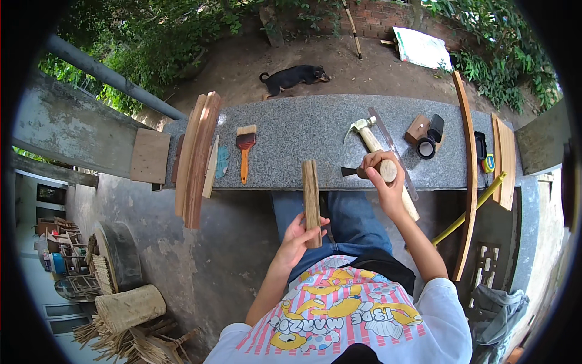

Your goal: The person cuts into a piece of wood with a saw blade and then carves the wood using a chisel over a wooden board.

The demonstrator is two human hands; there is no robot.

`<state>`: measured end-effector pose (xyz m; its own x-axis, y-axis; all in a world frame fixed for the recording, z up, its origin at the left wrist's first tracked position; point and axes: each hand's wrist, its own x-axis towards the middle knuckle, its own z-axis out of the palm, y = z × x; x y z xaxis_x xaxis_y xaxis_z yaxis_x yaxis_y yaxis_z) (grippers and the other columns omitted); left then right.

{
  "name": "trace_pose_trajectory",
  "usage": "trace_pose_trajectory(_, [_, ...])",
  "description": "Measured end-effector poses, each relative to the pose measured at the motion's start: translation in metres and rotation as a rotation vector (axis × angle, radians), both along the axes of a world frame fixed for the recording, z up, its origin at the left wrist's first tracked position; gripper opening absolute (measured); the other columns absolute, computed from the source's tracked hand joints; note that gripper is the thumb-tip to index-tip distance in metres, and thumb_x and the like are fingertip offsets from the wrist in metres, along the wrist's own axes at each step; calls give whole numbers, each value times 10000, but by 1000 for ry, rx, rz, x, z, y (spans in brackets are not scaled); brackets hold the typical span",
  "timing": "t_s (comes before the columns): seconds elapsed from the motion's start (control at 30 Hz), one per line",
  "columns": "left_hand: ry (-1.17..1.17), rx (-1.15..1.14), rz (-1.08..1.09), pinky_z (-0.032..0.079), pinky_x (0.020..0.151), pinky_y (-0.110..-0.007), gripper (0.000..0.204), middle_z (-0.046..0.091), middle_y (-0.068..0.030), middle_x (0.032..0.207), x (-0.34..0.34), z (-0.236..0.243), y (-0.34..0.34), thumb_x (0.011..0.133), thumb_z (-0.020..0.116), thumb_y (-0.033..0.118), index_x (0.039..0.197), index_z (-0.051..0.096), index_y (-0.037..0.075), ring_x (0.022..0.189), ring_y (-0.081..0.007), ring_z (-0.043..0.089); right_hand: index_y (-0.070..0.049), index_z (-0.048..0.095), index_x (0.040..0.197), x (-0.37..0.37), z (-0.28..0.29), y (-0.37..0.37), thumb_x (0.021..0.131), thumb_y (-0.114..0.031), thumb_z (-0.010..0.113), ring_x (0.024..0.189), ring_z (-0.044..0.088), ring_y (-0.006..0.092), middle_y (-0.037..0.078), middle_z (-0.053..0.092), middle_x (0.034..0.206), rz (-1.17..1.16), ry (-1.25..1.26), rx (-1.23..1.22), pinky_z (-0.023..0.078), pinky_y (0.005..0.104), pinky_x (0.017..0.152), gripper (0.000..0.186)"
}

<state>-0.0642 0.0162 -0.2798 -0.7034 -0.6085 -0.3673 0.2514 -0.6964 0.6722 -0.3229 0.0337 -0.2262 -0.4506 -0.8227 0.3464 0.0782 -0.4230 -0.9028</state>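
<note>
My left hand point(296, 238) is closed round the lower end of a short wooden stick point(311, 197), which stands out past the near edge of the grey stone table point(285, 145). A lengthwise groove or dark line runs along the stick. In my right hand point(384, 185) is a chisel point(388, 170), gripped by its round wooden handle. Its dark blade points left, toward the stick but apart from it. Beneath that hand lies a claw hammer point(371, 140), its pale handle reaching past the table edge. A thin metal ruler point(388, 134) lies beside the hammer.
On the left are wooden strips point(202, 151) and a paintbrush point(245, 148). To the right stand a black round container point(426, 147), a brown block point(418, 128), a long curved slat point(467, 176) and a tape measure point(488, 162). A dog point(294, 79) lies beyond the table.
</note>
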Motion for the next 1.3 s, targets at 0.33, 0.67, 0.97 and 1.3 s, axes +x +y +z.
trace_pose_trajectory(0.33, [-55,-579,331,405,1078,-378,481,613,-196,1259,-33,63,-77,981,564,28,1409,342,26,1245,-243,551,-29,540,940,7,31,17,886,-73,693,842,550,148,82,577,892,152,-25,-40,455,300,755,169])
trace_pose_trajectory(0.67, [-118,-1000,447,331,1131,-375,334,519,-232,1391,-63,36,-69,984,548,4,1293,427,38,1400,-289,401,-22,560,887,14,41,16,860,-23,696,794,566,160,74,580,837,136,21,-97,467,313,723,139])
trace_pose_trajectory(0.97, [-872,-1191,207,563,776,-353,360,702,-234,1060,-25,68,-16,919,677,116,1231,611,-51,970,-319,714,-22,563,697,53,51,19,683,35,744,597,552,256,91,566,682,153,494,-560,492,398,644,189])
trace_pose_trajectory(1.3, [-778,-1004,137,542,642,-390,258,686,-235,833,-32,54,-13,924,657,167,1076,638,-41,807,-387,702,-1,574,695,83,25,11,656,82,676,576,549,260,90,548,667,417,560,-673,504,381,625,137])
